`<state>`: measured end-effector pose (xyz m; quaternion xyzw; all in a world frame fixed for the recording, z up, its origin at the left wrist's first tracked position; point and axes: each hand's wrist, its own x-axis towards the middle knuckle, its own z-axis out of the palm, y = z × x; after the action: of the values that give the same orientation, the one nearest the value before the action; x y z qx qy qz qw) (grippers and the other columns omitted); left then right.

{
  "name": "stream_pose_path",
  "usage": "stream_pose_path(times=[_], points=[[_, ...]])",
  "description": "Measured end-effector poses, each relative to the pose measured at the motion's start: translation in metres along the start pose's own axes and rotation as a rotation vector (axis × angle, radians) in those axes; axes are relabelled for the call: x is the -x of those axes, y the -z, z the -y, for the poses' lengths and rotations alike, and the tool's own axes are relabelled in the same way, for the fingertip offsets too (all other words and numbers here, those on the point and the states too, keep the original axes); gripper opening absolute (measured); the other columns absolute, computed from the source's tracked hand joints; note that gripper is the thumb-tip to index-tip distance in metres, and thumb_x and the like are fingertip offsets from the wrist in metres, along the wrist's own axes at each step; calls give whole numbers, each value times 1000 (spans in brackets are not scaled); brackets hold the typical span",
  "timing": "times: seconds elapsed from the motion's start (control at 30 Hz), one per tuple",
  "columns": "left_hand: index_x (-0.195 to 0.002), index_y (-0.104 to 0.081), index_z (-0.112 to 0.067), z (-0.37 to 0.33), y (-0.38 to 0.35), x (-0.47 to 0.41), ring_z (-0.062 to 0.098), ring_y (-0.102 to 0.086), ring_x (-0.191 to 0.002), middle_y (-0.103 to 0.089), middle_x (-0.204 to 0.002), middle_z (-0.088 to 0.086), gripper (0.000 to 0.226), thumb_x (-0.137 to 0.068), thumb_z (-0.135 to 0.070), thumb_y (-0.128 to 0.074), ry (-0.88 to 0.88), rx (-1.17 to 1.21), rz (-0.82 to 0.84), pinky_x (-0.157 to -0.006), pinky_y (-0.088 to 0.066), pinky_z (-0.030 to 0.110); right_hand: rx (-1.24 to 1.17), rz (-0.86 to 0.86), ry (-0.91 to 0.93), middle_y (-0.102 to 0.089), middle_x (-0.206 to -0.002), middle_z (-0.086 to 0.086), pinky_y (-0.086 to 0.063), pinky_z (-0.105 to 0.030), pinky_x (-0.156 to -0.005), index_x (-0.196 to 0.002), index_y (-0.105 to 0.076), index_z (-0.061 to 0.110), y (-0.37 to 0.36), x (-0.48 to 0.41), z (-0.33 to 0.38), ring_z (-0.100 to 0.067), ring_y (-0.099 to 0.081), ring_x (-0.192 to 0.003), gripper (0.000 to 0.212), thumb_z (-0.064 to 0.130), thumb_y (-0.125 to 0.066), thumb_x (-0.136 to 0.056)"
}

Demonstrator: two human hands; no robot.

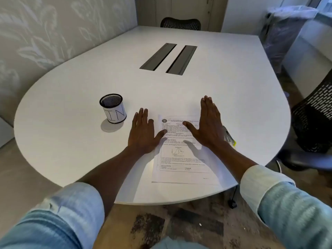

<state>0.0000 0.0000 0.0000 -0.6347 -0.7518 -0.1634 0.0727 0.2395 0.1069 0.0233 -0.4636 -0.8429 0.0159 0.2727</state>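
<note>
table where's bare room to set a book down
Free: between the cable slots and the mesh cup; the near-left table edge below the cup. Crowded: the printed sheet, with left hand, right hand and marker on or beside it.

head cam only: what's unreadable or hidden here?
- Printed sheet: head view, text too small and blurred; left hand and right hand cover part of its top.
- Pens: head view, mostly hidden behind the right hand; count and type unclear.
- Mesh cup: head view, inside too dark; label's start curves out of sight.
- Whether the right hand touches the sheet: cannot tell.
</note>
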Motion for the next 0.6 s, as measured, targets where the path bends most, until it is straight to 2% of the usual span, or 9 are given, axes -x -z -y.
stream_pose_path(times=[0.1, 0.23, 0.43, 0.6], points=[[-122, -69, 5, -6, -4, 3, 44, -18, -167, -33, -172, 32, 75, -104, -66, -51, 81, 17, 70, -135, -18, 56, -13, 34, -55, -17, -177, -22, -11, -45, -135, -167, -17, -4, -5, 12, 1, -35, -13, -166, 108, 69, -56, -98], [-133, -64, 5, -18, -5, 4, 43, -21, -165, -35, -171, 29, 74, -106, -63, -51, 182, 74, 96, -133, -20, 53, -45, 101, -112, -16, -178, -19, -9, -43, -134, -168, -14, -1, -12, 27, 6, -32, -13, -167, 108, 68, -58, -98], [-137, -57, 1, -44, -8, 1, 42, -30, -156, -43, -159, 25, 69, -105, -60, -54, 335, 102, 102, -121, -32, 52, -161, 194, -202, -11, -179, -16, -23, -52, -130, -170, -7, 7, -17, 43, 12, -30, -11, -167, 108, 66, -60, -98], [-133, -57, 1, -61, -7, -3, 44, -36, -147, -48, -150, 25, 67, -102, -58, -60, 473, 176, 96, -115, -38, 51, -207, 200, -210, -17, -177, -19, -26, -51, -131, -170, -10, 5, -15, 47, 15, -33, -14, -165, 105, 61, -64, -99]])
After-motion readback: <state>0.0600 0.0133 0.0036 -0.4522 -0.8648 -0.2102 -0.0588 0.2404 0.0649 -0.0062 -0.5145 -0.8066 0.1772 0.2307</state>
